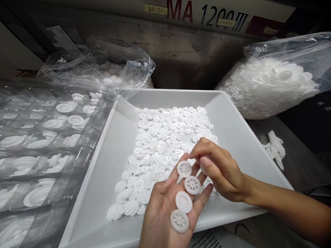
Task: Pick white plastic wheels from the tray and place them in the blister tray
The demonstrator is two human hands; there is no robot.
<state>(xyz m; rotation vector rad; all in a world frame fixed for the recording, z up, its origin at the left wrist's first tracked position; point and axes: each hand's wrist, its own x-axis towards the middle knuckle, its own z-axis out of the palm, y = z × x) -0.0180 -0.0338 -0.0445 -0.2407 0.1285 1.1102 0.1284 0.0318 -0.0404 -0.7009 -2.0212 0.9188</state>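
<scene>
Our open left hand (165, 210) cradles four white plastic wheels (184, 202); our right hand (219, 172) pinches another over the tray (103, 179).

Behind the work place stands a pale machine panel (207, 13) with dark letters "MA 1200 III" and small yellow labels (155, 9). Under it is a dark metal wall (170, 58), and the light is quite dim.

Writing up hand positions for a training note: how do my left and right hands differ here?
The left hand lies open, palm up, while the right hand is turned palm down with its fingers curled. The left hand carries four spoked white wheels; whatever the right hand may pinch is hidden. Both hands are bare, above the white tray.
</scene>
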